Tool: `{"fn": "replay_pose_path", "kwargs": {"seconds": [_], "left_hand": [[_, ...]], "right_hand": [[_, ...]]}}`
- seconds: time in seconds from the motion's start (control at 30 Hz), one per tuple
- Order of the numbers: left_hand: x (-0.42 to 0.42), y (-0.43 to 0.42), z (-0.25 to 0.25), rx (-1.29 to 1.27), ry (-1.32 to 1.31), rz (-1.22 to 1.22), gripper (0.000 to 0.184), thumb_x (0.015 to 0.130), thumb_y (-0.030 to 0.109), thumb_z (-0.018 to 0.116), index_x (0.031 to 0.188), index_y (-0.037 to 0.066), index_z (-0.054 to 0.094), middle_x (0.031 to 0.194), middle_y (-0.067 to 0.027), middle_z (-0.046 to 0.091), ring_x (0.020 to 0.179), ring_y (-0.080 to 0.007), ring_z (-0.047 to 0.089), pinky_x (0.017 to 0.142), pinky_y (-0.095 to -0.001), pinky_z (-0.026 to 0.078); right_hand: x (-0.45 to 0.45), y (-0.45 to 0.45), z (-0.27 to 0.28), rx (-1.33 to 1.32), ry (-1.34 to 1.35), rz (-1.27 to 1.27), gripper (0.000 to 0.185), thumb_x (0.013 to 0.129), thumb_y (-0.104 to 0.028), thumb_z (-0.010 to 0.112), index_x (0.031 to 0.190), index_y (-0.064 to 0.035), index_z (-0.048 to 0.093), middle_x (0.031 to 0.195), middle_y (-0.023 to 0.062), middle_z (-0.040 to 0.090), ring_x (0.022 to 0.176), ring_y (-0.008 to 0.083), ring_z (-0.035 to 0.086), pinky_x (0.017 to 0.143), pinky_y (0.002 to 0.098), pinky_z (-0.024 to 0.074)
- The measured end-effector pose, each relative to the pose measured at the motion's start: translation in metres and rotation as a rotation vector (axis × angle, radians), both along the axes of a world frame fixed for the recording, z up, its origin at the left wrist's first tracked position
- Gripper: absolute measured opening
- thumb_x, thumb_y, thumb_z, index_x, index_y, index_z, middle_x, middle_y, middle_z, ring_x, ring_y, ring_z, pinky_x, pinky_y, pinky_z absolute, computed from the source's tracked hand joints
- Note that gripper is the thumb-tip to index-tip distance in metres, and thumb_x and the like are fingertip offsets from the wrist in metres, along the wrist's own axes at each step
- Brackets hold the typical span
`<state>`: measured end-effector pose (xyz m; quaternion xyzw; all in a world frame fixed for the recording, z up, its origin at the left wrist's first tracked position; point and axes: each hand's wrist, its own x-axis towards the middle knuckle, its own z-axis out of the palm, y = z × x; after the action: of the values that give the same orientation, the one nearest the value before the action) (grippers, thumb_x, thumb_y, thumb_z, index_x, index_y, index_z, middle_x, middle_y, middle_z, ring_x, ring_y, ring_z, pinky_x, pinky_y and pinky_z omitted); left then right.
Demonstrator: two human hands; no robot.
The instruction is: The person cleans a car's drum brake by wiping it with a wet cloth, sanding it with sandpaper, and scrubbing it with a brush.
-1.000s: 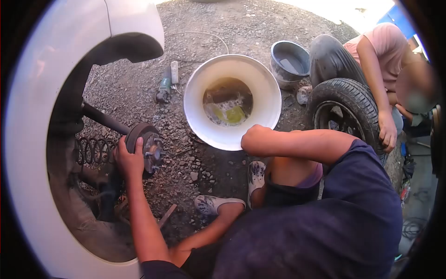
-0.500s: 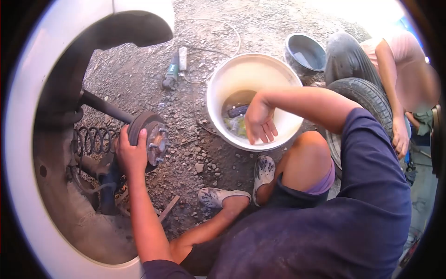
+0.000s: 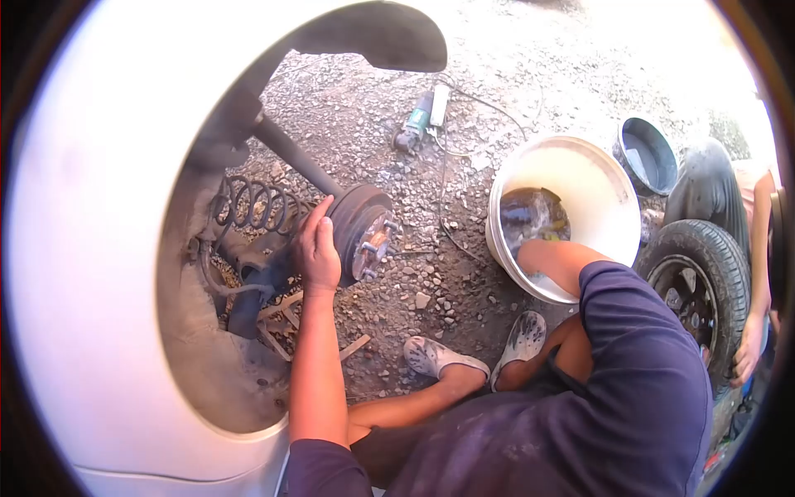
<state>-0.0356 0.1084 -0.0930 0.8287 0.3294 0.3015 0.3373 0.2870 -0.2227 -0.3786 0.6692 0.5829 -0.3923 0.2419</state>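
Drum (image 3: 364, 232) stood wheel-less, left grip (image 3: 317, 253) loosely spread against its edge, right grip hidden in bucket (image 3: 609, 186), hold impossible to tell

Right forearm (image 3: 553, 261): reached into the white bucket (image 3: 592, 186); the right hand sank from sight.
Head view: swung toward the car (image 3: 99, 273).

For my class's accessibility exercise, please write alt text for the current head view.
A person's left hand touches a brake drum; the right forearm reaches into a white bucket of dark liquid, its hand hidden. Nearby are a wheel and another person.
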Motion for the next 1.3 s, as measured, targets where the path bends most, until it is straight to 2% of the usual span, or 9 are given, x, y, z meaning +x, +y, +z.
{"fn": "replay_pose_path", "kwargs": {"seconds": [0.17, 0.23, 0.43, 0.63, 0.77, 0.93, 1.03, 1.17, 1.3], "left_hand": [[-0.005, -0.005, -0.001, 0.044, -0.033, 0.037, 0.039, 0.111, 0.021, 0.052, 0.137, 0.005, 0.076, 0.132, -0.0197, 0.077, 0.124, -0.0378, 0.07, 0.109, -0.0446, 0.052], [-0.004, -0.007, 0.004, 0.023, -0.03, 0.059, 0.039, 0.111, 0.023, 0.052, 0.135, 0.005, 0.077, 0.133, -0.0199, 0.076, 0.126, -0.0373, 0.069, 0.11, -0.0443, 0.051], [-0.024, -0.075, 0.005, 0.437, -0.054, 0.394, 0.041, 0.105, 0.023, 0.069, 0.14, 0.002, 0.067, 0.133, -0.0128, 0.071, 0.119, -0.0276, 0.067, 0.104, -0.0408, 0.051], [-0.014, -0.156, 0.012, -0.75, -0.579, 0.284, 0.056, 0.109, 0.045, 0.066, 0.152, 0.009, 0.057, 0.139, -0.0094, 0.06, 0.121, -0.0185, 0.059, 0.098, -0.0411, 0.052], [-0.017, -0.123, 0.072, -1.324, -1.006, -0.122, 0.073, 0.107, 0.062, 0.053, 0.159, 0.012, 0.047, 0.157, -0.016, 0.048, 0.134, -0.0356, 0.058, 0.109, -0.0641, 0.052], [-0.04, -0.033, 0.067, -1.017, -0.701, 0.123, 0.05, 0.115, 0.047, 0.047, 0.146, 0.009, 0.06, 0.141, -0.0108, 0.065, 0.131, -0.0237, 0.064, 0.108, -0.0461, 0.055], [-0.032, -0.026, 0.083, -1.091, -0.593, 0.116, 0.048, 0.116, 0.041, 0.045, 0.144, 0.006, 0.06, 0.14, -0.0102, 0.067, 0.128, -0.0238, 0.066, 0.11, -0.0423, 0.054], [-0.031, -0.025, 0.112, -1.212, -0.76, -0.281, 0.049, 0.115, 0.042, 0.049, 0.144, 0.004, 0.06, 0.141, -0.0122, 0.068, 0.138, -0.0291, 0.06, 0.124, -0.0441, 0.041], [-0.024, -0.037, 0.104, -0.977, -0.66, 0.002, 0.039, 0.115, 0.036, 0.058, 0.133, 0.003, 0.065, 0.131, -0.0101, 0.07, 0.123, -0.0194, 0.066, 0.108, -0.0357, 0.051]], "right_hand": [[0.026, 0.045, 0.159, -0.497, 0.093, 0.238, 0.054, 0.084, -0.007, 0.067, 0.137, -0.0052, 0.073, 0.121, 0.0284, 0.076, 0.115, 0.0387, 0.077, 0.097, 0.0524, 0.0611], [0.04, 0.041, 0.193, -0.425, 0.31, -0.803, 0.032, 0.084, -0.002, 0.064, 0.112, 0.004, 0.078, 0.112, 0.0171, 0.08, 0.101, 0.03, 0.078, 0.088, 0.0474, 0.0645], [0.037, 0.031, 0.364, 0.234, 1.435, -1.146, 0.036, 0.094, -0.01, 0.059, 0.122, 0.008, 0.072, 0.117, 0.0203, 0.078, 0.105, 0.0291, 0.078, 0.099, 0.043, 0.0648], [-0.088, 0.121, 0.467, 0.565, 1.627, -0.94, 0.05, 0.106, -0.042, 0.075, 0.123, 0.0051, 0.071, 0.116, 0.0176, 0.078, 0.105, 0.0289, 0.079, 0.1, 0.0452, 0.064], [-0.166, 0.172, 0.48, 0.649, 1.586, -0.851, 0.049, 0.11, -0.04, 0.069, 0.127, 0.0063, 0.071, 0.115, 0.0175, 0.079, 0.103, 0.0282, 0.078, 0.101, 0.0429, 0.0617], [-0.219, 0.193, 0.436, 1.109, 0.547, -0.416, 0.077, 0.105, -0.051, 0.071, 0.157, 0.0026, 0.052, 0.156, 0.0305, 0.054, 0.139, 0.042, 0.062, 0.118, 0.0497, 0.0498], [-0.23, 0.211, 0.383, 1.32, 0.842, -0.52, 0.075, 0.102, -0.049, 0.072, 0.159, -0.0036, 0.05, 0.165, 0.0324, 0.041, 0.151, 0.0468, 0.048, 0.12, 0.0548, 0.0451], [-0.202, 0.223, 0.361, 1.403, 0.827, -0.669, 0.054, 0.097, -0.024, 0.07, 0.148, -0.0072, 0.063, 0.154, 0.0182, 0.06, 0.144, 0.0491, 0.054, 0.118, 0.0548, 0.0488], [-0.193, 0.236, 0.33, 1.703, 0.498, -0.379, 0.044, 0.09, -0.019, 0.071, 0.132, -0.0081, 0.07, 0.144, 0.015, 0.066, 0.126, 0.0449, 0.062, 0.107, 0.0529, 0.0537]]}}
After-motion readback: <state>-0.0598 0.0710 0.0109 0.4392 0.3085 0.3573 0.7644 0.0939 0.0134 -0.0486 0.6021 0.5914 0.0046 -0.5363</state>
